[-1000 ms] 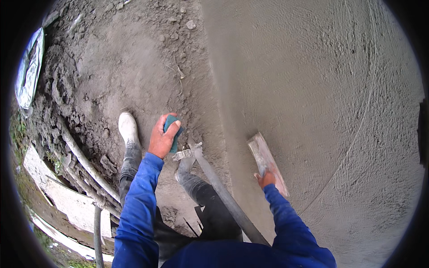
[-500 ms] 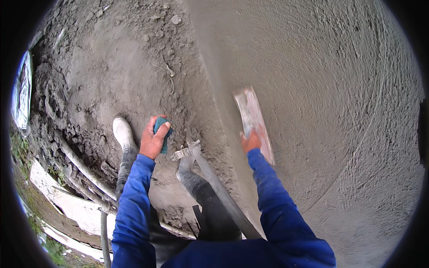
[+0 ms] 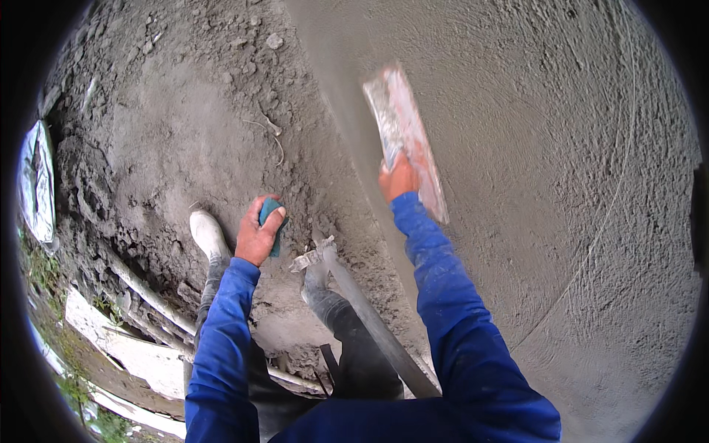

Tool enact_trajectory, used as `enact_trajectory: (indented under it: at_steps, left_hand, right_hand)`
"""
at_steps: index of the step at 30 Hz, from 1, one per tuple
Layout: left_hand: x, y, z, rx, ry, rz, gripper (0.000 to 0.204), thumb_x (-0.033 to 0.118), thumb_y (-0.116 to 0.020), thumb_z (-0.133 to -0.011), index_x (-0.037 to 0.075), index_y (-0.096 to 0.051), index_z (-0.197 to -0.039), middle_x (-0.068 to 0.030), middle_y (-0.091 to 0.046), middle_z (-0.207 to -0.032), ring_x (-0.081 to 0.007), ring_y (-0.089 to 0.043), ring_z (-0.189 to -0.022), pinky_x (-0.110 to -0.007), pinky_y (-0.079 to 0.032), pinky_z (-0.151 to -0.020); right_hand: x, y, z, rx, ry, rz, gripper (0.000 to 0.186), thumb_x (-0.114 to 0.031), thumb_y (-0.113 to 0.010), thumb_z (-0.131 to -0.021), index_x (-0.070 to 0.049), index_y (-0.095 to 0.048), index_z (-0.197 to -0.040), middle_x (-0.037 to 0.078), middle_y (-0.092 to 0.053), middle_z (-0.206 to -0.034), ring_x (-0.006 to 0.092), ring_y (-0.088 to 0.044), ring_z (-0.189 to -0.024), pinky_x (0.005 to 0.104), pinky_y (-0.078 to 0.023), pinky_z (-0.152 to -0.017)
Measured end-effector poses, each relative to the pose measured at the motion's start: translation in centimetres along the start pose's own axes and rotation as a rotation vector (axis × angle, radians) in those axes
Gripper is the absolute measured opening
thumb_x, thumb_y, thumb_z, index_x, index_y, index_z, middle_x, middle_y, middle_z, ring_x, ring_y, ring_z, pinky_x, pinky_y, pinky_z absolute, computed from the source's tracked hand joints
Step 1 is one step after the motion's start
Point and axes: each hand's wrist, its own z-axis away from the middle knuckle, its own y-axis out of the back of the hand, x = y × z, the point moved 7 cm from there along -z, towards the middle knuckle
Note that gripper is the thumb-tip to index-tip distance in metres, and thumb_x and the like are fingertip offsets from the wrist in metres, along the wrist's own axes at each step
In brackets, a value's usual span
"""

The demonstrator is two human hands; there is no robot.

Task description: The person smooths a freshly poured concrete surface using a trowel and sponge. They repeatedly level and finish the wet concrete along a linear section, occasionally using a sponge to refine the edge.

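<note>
My right hand (image 3: 399, 179) grips a long plastering float (image 3: 408, 125) with a worn, pinkish-white back. The float lies against the grey mortar surface (image 3: 517, 148), close to its smooth left border, and is slightly blurred. My left hand (image 3: 255, 241) is closed around a blue-green sponge (image 3: 271, 210), held over the bare soil apart from the mortar. Fine ripples and a long curved line mark the mortar at the right.
A mud-caked pole (image 3: 369, 317) slants past my right leg. My white boot (image 3: 209, 235) stands on loose dirt with clods and a stone (image 3: 275, 40). Further left are wooden poles (image 3: 151, 292), white boards (image 3: 125, 354) and a silvery sheet (image 3: 37, 181).
My right hand has slid the float up along the mortar, away from me and slightly left. My left hand keeps the sponge and has barely moved; the view has shifted a little.
</note>
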Motion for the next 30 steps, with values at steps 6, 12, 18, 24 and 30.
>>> enact_trajectory:
  at_steps: [6, 12, 18, 24, 30]
  left_hand:
    - [-3.5, 2.5, 0.7, 0.042, 0.082, 0.035, 0.036, 0.029, -0.065, -0.085, 0.006, -0.061, -0.112, -0.0099, -0.063, -0.096, -0.0185, -0.059, -0.09, -0.032, -0.047, -0.083]
    - [-1.5, 0.2, 0.1, 0.019, 0.033, -0.003, 0.034, 0.026, -0.066, -0.085, 0.006, -0.06, -0.112, -0.0103, -0.063, -0.096, -0.0188, -0.058, -0.09, -0.032, -0.047, -0.084]
    - [0.0, 1.0, -0.9, 0.036, 0.021, 0.081, 0.031, 0.023, -0.065, -0.086, 0.004, -0.06, -0.11, -0.0095, -0.062, -0.098, -0.0185, -0.058, -0.09, -0.031, -0.046, -0.083]
    - [-2.8, 3.5, 0.0, 0.111, 0.061, 0.071, 0.032, 0.024, -0.066, -0.085, 0.004, -0.061, -0.109, -0.0091, -0.062, -0.097, -0.0186, -0.058, -0.09, -0.032, -0.046, -0.083]
    - [-0.5, 1.5, -1.0, 0.06, 0.031, 0.059, 0.031, 0.024, -0.066, -0.085, 0.006, -0.061, -0.11, -0.0095, -0.063, -0.097, -0.0189, -0.058, -0.09, -0.033, -0.047, -0.083]
  right_hand:
    - [16.3, 0.1, 15.6, -0.071, -0.026, 0.202, 0.064, -0.017, -0.071, -0.075, 0.006, -0.048, -0.131, 0.03, -0.064, -0.104, 0.0439, -0.064, -0.096, 0.0507, -0.049, -0.086]
    - [-5.0, 11.1, 3.1, 0.332, 0.179, -0.006, 0.063, -0.017, -0.072, -0.077, 0.013, -0.047, -0.126, 0.028, -0.066, -0.093, 0.0404, -0.066, -0.082, 0.0456, -0.053, -0.073]
    - [-2.3, 1.1, -0.6, -0.018, 0.099, 0.205, 0.038, -0.012, -0.068, -0.078, 0.004, -0.054, -0.11, 0.025, -0.068, -0.087, 0.0412, -0.067, -0.084, 0.0489, -0.054, -0.076]
    - [8.4, 7.2, 13.6, -0.138, 0.06, 0.345, 0.06, -0.011, -0.069, -0.076, 0.011, -0.047, -0.127, 0.031, -0.065, -0.097, 0.0444, -0.065, -0.088, 0.0502, -0.051, -0.081]
    - [-10.7, 15.1, 0.6, 0.298, 0.264, 0.032, 0.054, -0.017, -0.07, -0.079, 0.009, -0.048, -0.12, 0.028, -0.065, -0.084, 0.0428, -0.065, -0.078, 0.0497, -0.052, -0.069]
